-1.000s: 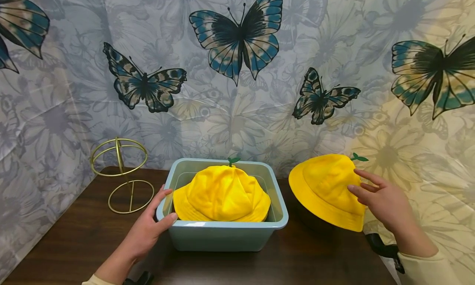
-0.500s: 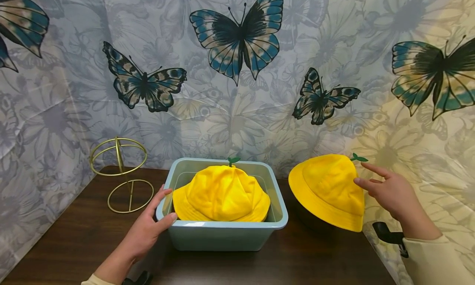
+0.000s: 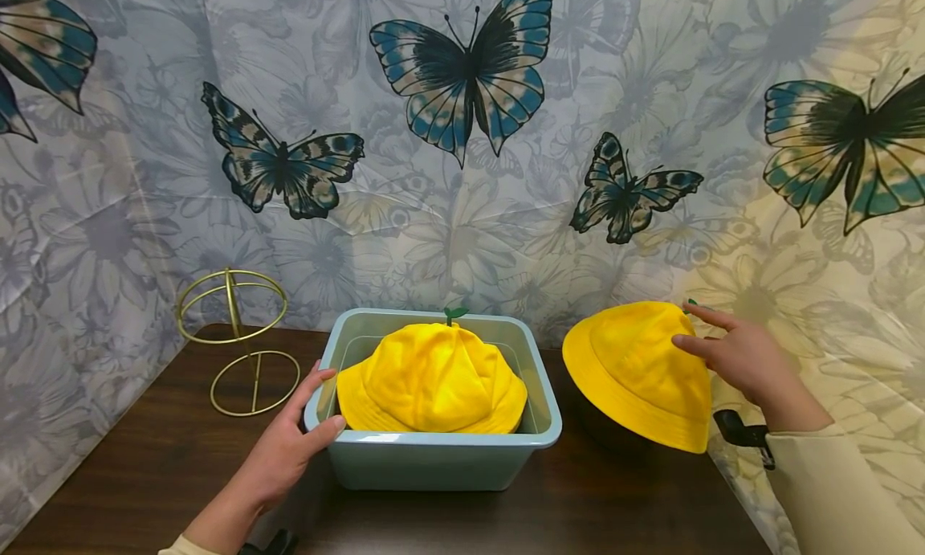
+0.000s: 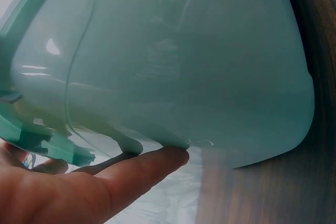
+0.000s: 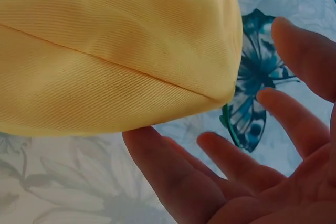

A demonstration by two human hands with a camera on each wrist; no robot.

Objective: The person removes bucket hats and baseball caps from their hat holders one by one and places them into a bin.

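A yellow bucket hat [image 3: 433,378] with a green sprout [image 3: 454,314] on its crown lies in a light blue plastic tub [image 3: 433,463]. My left hand [image 3: 278,455] holds the tub's front left corner, thumb on the front rim and fingers at the left rim. In the left wrist view, fingers [image 4: 142,174] lie along the tub's outer wall. At right, a second yellow bucket hat [image 3: 639,370] sits tilted, dark beneath its brim. My right hand [image 3: 747,362] reaches to its crown, index fingertip by the mostly covered sprout. The right wrist view shows spread fingers [image 5: 173,177] around the crown.
A gold wire stand with two rings [image 3: 254,354] stands left of the tub on the dark wooden table [image 3: 166,450]. A butterfly-print cloth [image 3: 462,234] hangs close behind the table and along its sides.
My right hand first drew back to the right from the second hat, then came in over its sprout. My left hand, the tub and both hats have stayed put.
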